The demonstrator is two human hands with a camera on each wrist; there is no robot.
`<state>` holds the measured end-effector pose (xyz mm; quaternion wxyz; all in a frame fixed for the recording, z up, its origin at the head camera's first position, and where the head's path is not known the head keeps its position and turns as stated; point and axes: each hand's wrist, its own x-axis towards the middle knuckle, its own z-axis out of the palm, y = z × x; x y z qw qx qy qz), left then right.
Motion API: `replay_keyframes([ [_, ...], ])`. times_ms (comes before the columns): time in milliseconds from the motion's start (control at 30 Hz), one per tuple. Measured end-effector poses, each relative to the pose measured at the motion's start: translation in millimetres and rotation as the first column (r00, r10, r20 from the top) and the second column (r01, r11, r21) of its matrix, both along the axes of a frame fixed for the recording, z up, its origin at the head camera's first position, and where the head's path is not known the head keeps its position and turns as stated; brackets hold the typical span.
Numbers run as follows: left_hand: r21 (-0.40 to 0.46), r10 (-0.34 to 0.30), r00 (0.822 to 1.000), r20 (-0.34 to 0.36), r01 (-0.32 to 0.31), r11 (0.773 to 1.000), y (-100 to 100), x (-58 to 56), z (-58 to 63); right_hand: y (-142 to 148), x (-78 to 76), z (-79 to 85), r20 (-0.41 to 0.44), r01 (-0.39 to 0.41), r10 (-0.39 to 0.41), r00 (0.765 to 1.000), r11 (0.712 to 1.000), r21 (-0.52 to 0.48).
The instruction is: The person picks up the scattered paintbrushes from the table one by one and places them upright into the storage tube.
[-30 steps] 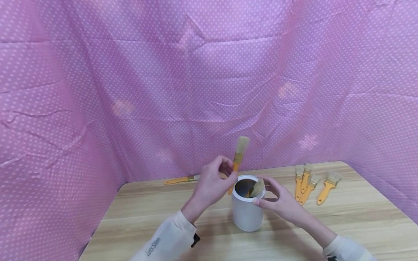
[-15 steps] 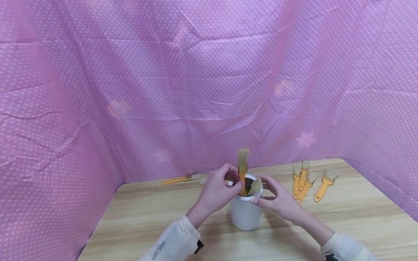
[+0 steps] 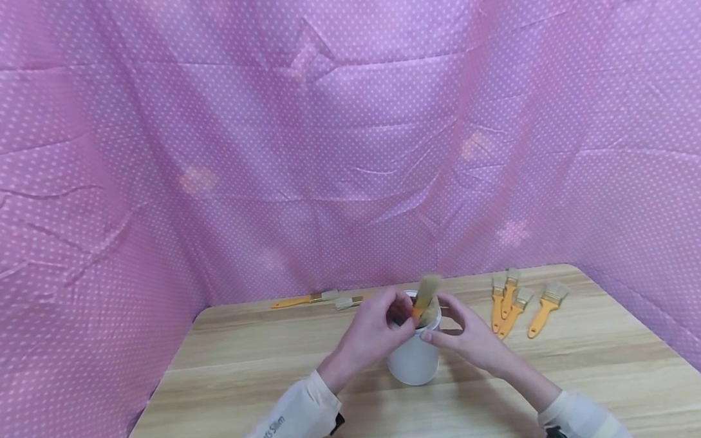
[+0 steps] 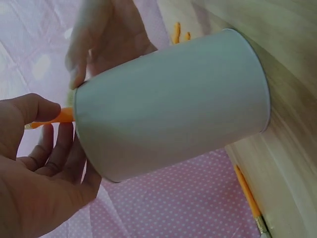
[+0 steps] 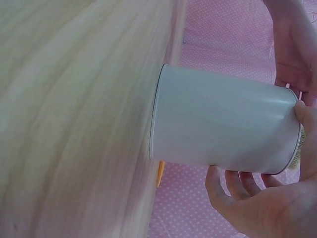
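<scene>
A white cylindrical can (image 3: 413,364) stands upright on the table. My left hand (image 3: 373,328) pinches a paintbrush (image 3: 427,292) by its orange handle, bristles up, over the can's mouth. In the left wrist view that orange handle (image 4: 65,115) reaches the rim, its lower end hidden inside. My right hand (image 3: 476,340) holds the can from the right near the rim, thumb in front and fingers round the far side. Bristles of another paintbrush (image 5: 296,156) poke out at the rim beside the right hand in the right wrist view.
Two paintbrushes lie at the table's back edge left of the can: one with its handle (image 3: 291,302) showing, one with pale bristles (image 3: 344,303) partly behind my left hand. Several paintbrushes (image 3: 513,313) lie at the right. A pink dotted cloth (image 3: 348,148) hangs around the table.
My left hand has moved right and lowered the paintbrush, handle first, into the can's mouth; the brush now leans right. The right hand has stayed on the can.
</scene>
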<state>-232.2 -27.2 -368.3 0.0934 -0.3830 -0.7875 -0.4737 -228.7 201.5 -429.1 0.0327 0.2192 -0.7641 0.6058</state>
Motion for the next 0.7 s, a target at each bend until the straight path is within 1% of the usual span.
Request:
replay_keyframes([
  [133,-0.038,0.04,0.999,-0.037,-0.041,0.998,-1,-0.5,-4.5,-1,0.8,0.4,-0.013,-0.007,0.006,1.0,1.0,-0.006],
  [200,-0.05,0.052,0.998,-0.041,-0.054,0.997,-3,-0.9,-6.2,-1,1.2,0.8,-0.027,-0.009,0.009,1.0,1.0,-0.006],
  [267,-0.058,0.059,0.997,-0.042,-0.062,0.996,-5,-1.2,-7.4,-1,1.9,1.2,-0.017,-0.004,0.003,1.0,1.0,-0.011],
  [333,-0.058,0.065,0.997,-0.031,-0.066,0.996,-8,-1.1,-8.2,0,2.1,1.8,0.002,0.017,-0.017,1.0,1.0,-0.003],
  [433,-0.061,0.082,0.997,-0.017,-0.083,0.995,-13,-1.4,-8.8,1,1.7,2.0,0.019,0.071,-0.072,0.997,0.997,0.044],
  [533,-0.064,0.108,0.994,-0.002,-0.108,0.992,-19,-3.2,-9.4,1,-0.1,1.7,0.004,0.111,-0.112,0.994,0.99,0.087],
  [633,-0.073,0.129,0.992,0.003,-0.128,0.989,-25,-6.2,-10.5,1,-1.5,0.9,0.001,0.101,-0.101,0.995,0.991,0.087],
  [700,-0.099,0.124,0.992,-0.034,-0.127,0.987,-27,-8.5,-11.8,0,-1.8,0.7,0.004,0.096,-0.097,0.995,0.992,0.087],
])
